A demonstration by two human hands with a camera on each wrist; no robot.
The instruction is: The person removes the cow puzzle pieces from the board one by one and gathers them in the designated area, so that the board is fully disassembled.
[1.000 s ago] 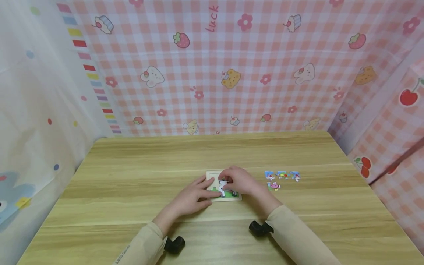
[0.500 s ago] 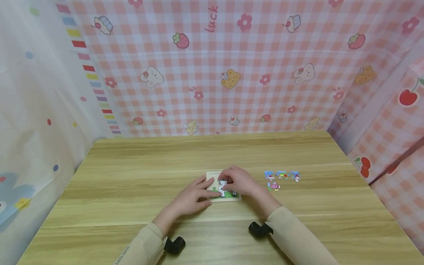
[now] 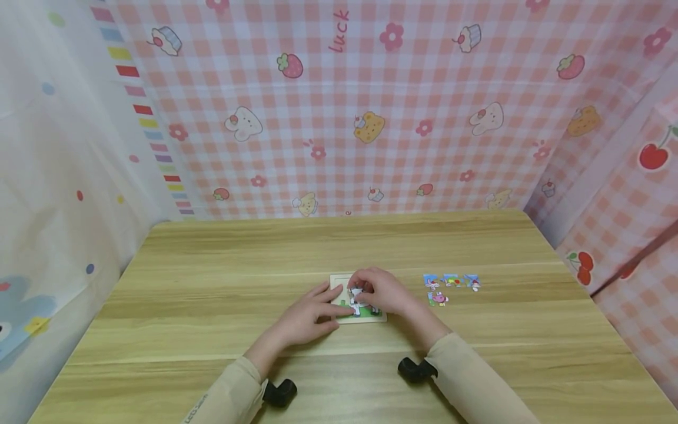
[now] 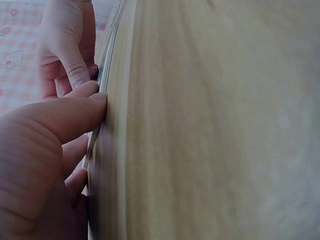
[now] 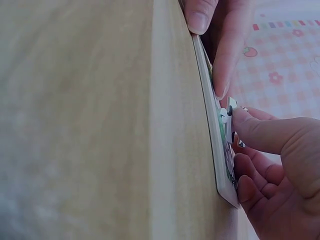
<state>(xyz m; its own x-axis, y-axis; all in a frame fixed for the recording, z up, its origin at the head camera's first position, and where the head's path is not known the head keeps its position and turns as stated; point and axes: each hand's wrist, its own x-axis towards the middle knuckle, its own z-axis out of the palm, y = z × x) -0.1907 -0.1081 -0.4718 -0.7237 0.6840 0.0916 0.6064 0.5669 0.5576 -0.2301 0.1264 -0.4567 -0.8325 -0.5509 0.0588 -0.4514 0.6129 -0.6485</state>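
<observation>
A small wooden puzzle board [image 3: 365, 320] with a pale rim lies on the table, its lower part filled with green and white picture pieces. My left hand [image 3: 307, 318] rests on its left side, fingers mostly straight, with the index finger reaching over the picture. In the right wrist view the left thumb [image 5: 198, 22] touches the board's edge. My right hand [image 3: 386, 290] pinches a white puzzle piece [image 5: 229, 122] between thumb and fingers, tilted close over the board. The right hand hides the board's upper right part.
Several loose puzzle pieces [image 3: 451, 280] lie to the right of the board, in blue, pink and other colours. The wooden table [image 3: 212, 253] runs back to a pink checked curtain [image 3: 328, 118]. Black wrist mounts [image 3: 279, 393] stick out by both sleeves.
The puzzle piece in the right hand's fingers has tilted and shifted slightly over the board. The left hand, the board and the loose pieces stay in place.
</observation>
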